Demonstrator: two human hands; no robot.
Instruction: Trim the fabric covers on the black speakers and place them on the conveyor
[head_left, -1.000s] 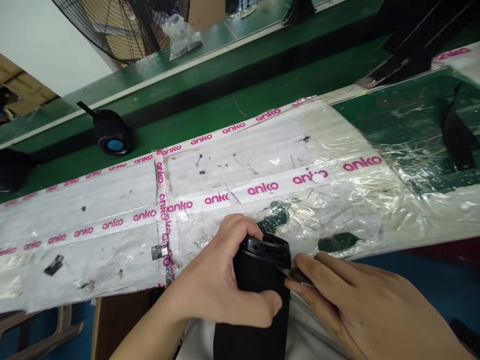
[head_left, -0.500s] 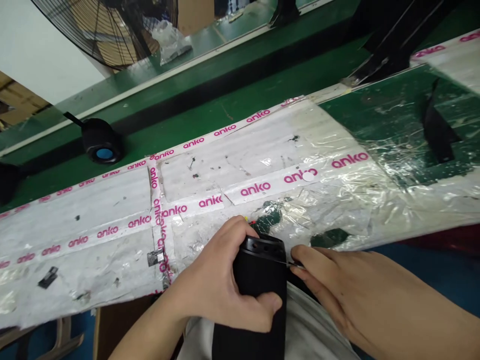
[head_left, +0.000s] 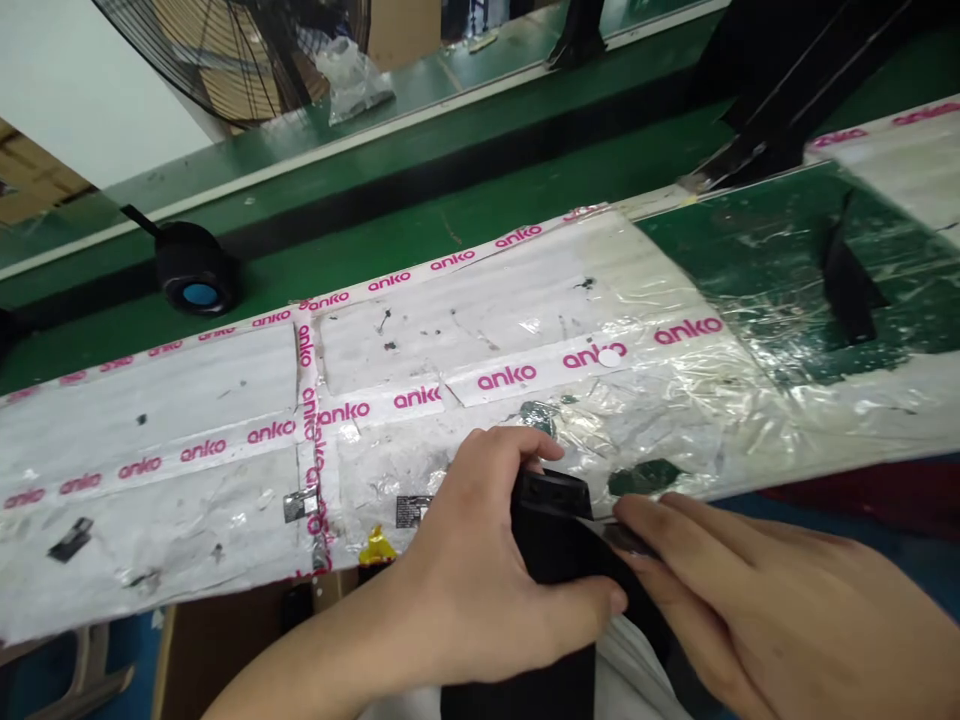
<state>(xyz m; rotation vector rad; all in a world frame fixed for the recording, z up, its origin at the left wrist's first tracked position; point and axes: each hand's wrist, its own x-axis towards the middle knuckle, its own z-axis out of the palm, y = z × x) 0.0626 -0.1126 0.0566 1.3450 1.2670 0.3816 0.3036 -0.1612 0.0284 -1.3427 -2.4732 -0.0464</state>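
Observation:
My left hand (head_left: 495, 570) is wrapped round a black, fabric-covered body (head_left: 551, 545), thumb across its front and fingers behind. A glossy black plastic end piece (head_left: 555, 493) with openings in it tops this body, which leans over the near edge of the bench. My right hand (head_left: 720, 590), just to the right, pinches a thin metal tool (head_left: 630, 538) whose tip lies at the edge under the end piece. Most of the tool is hidden by my fingers, so its exact kind is unclear. Black fabric stretches from the body towards my right hand.
The bench (head_left: 450, 340) is covered in white sheet and "anko" tape. Beyond it runs a green belt (head_left: 420, 220) carrying a round black device (head_left: 196, 270) with a blue disc. A black strip (head_left: 849, 275) lies at right; a fan (head_left: 247, 50) stands behind.
The black body has shifted right and tilted in my left hand. My right hand has moved slightly right, with the fabric now drawn out beside it. A yellow piece shows by my left wrist.

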